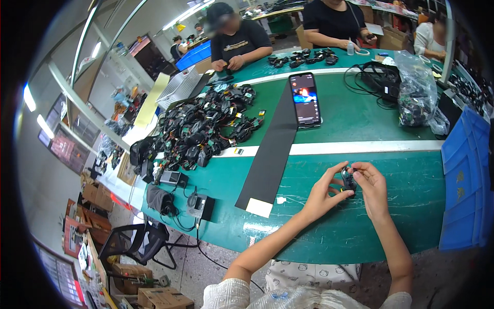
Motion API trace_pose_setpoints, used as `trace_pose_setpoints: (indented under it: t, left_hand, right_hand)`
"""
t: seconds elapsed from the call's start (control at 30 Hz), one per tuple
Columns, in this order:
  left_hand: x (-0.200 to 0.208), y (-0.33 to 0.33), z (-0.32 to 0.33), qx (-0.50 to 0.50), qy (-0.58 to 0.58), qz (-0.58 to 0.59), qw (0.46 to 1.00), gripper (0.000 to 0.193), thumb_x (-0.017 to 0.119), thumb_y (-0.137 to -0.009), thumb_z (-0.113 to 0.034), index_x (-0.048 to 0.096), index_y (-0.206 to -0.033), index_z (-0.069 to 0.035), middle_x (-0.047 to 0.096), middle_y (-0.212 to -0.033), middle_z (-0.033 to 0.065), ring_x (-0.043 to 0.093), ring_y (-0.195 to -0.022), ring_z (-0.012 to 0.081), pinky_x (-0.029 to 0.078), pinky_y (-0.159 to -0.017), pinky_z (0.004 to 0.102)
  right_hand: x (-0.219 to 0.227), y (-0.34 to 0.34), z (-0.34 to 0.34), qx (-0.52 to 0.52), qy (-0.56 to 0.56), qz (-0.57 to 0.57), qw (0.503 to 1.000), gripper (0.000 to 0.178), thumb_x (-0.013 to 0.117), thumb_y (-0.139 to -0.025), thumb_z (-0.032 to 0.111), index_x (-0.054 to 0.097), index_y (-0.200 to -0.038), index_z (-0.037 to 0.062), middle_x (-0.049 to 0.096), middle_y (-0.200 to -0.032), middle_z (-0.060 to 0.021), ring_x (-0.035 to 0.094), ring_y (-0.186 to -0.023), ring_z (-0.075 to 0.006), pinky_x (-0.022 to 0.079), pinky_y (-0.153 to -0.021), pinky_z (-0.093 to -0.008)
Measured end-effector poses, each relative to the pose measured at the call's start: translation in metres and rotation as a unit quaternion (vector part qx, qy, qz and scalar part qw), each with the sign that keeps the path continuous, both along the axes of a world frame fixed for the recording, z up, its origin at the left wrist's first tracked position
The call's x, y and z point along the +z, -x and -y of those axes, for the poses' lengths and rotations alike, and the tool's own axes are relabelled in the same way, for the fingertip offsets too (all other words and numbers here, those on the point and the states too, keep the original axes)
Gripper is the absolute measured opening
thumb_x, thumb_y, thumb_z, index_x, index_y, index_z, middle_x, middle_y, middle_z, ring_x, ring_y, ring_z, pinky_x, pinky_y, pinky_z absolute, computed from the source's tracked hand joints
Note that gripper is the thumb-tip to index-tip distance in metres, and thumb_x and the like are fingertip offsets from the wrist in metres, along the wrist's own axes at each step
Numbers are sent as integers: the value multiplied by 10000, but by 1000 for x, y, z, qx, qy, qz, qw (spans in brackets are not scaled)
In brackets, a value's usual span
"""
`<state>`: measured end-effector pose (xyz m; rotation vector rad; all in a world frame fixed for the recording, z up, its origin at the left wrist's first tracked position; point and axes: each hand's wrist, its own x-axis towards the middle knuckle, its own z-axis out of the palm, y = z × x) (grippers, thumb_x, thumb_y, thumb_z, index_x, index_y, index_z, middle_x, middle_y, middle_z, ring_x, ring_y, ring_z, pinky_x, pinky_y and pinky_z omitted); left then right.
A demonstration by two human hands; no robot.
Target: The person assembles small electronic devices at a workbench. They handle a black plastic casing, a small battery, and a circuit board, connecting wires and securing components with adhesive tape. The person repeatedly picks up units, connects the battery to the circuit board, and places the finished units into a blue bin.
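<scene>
Above the near green table, both of my hands close round one small black electronic part (348, 180) with a bit of yellow at its lower edge. My left hand (329, 188) grips it from the left, thumb along the bottom and fingers at the top. From the right, my right hand (371, 186) pinches its upper side. Fingers cover much of the part, so its exact kind cannot be made out. A small white piece (281, 200) lies on the table to the left of my hands.
A large heap of black electronic parts (198, 126) spreads at the left. A phone with a lit screen (305, 100) stands beyond a black strip (270, 159). Blue crates (465, 180) border the right. A plastic bag (417, 98) sits far right. Co-workers (239, 44) work across the table.
</scene>
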<state>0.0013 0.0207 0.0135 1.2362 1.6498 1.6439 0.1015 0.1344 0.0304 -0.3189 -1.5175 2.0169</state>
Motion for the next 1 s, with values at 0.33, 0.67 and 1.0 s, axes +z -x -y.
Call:
trace_pose_setpoints:
  t: [0.33,0.67,1.0]
  left_hand:
    - [-16,-6,-4,27,-55,5,998,675,643,-774,16,253,-1324,-25,401,-1266,183,525,-1043,208,527,-765,298]
    - [-12,-10,-2,19,-53,-36,998,701,623,-744,40,202,-1296,-59,310,-1356,192,418,-1199,254,448,-904,352]
    - [-14,-9,-12,46,-119,-94,987,688,619,-755,54,204,-1297,-34,283,-1365,198,464,-1144,279,459,-885,365]
  right_hand:
    - [-8,5,4,-5,-67,-7,998,200,464,-912,68,558,-1067,-15,563,-963,-43,531,-869,-87,434,-792,-232]
    - [-8,3,10,1,-263,-4,965,240,442,-903,76,567,-1102,30,492,-951,-71,469,-881,-180,386,-802,-281]
    - [-10,5,7,-53,-274,-18,960,237,555,-830,6,529,-1066,2,477,-872,-43,409,-675,-111,391,-660,-242]
